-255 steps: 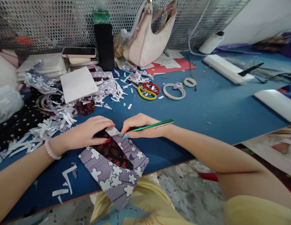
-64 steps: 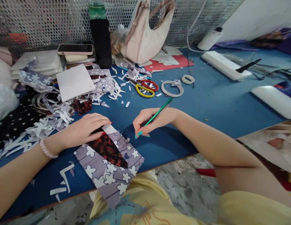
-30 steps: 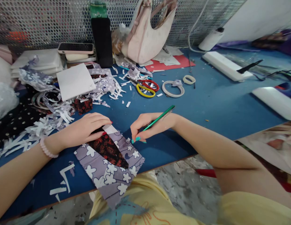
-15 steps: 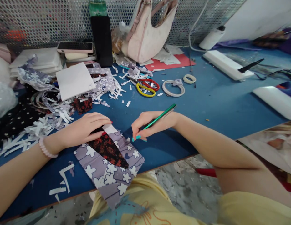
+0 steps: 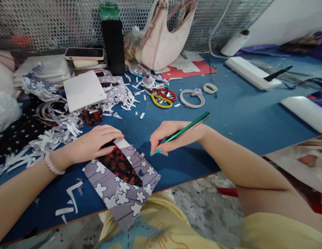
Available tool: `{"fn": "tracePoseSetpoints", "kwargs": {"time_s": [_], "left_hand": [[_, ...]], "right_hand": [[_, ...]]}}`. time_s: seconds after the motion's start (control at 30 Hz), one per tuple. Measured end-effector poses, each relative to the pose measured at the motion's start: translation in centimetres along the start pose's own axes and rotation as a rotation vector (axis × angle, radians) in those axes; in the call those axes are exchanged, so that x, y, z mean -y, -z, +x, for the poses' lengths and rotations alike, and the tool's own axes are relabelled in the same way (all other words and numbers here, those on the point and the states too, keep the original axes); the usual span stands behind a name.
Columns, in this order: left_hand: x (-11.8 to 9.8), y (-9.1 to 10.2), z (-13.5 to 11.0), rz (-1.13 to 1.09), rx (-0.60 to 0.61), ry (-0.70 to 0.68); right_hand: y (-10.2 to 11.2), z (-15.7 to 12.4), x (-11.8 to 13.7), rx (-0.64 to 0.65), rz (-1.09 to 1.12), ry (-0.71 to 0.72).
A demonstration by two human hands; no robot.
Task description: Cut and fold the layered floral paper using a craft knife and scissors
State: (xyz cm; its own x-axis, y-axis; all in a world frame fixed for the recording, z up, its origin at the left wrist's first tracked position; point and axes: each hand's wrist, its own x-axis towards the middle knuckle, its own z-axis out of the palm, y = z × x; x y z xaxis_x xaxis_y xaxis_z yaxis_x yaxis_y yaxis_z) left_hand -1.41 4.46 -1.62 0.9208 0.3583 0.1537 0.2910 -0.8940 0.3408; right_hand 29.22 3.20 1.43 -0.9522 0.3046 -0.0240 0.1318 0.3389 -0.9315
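Note:
My left hand (image 5: 98, 143) lies over the upper left of a lilac fabric piece (image 5: 124, 204) printed with white flowers. Its fingers are stretched out, with the thumb apart, pressing on a black and red patterned piece (image 5: 122, 167) on top. A bit of white material (image 5: 121, 142) shows by the fingertips. Just right of the fabric, my right hand (image 5: 167, 140) is closed around a green pen (image 5: 189, 127), whose back end points up and right. The pen's tip is hidden by the fingers. The fabric's lower corner hangs over the table's front edge.
Scissors (image 5: 162, 98) with red and yellow handles lie behind my hands, beside tape rolls (image 5: 192, 98). Scraps and white strips (image 5: 70, 126) pile up at left, near a white square pad (image 5: 84, 90). A phone (image 5: 113, 46) and a pale handbag (image 5: 159, 48) stand at the back.
My right hand has moved slightly right, away from the fabric, with the pen still in it. My left hand and the fabric pieces have stayed in place.

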Motion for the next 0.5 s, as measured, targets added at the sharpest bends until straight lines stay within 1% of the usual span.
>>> {"fn": "tracePoseSetpoints", "kwargs": {"time_s": [0.17,0.3,0.4,0.43,0.5], "left_hand": [[0.1,-0.2,-0.1,0.023,-0.009,-0.017],[0.1,-0.1,-0.1,0.022,-0.007,-0.018],[0.0,-0.1,-0.1,0.034,-0.002,-0.010],[0.0,-0.1,-0.1,0.041,-0.001,-0.005],[-0.2,-0.1,-0.1,0.065,-0.005,0.010]], "right_hand": [[-0.6,0.6,-0.1,0.038,0.000,-0.012],[-0.5,0.5,-0.1,0.001,-0.042,-0.014],[-0.6,0.3,-0.2,-0.083,-0.023,0.002],[-0.8,0.5,-0.2,-0.131,0.000,0.013],[-1.7,1.0,-0.3,-0.274,0.037,0.028]]}}
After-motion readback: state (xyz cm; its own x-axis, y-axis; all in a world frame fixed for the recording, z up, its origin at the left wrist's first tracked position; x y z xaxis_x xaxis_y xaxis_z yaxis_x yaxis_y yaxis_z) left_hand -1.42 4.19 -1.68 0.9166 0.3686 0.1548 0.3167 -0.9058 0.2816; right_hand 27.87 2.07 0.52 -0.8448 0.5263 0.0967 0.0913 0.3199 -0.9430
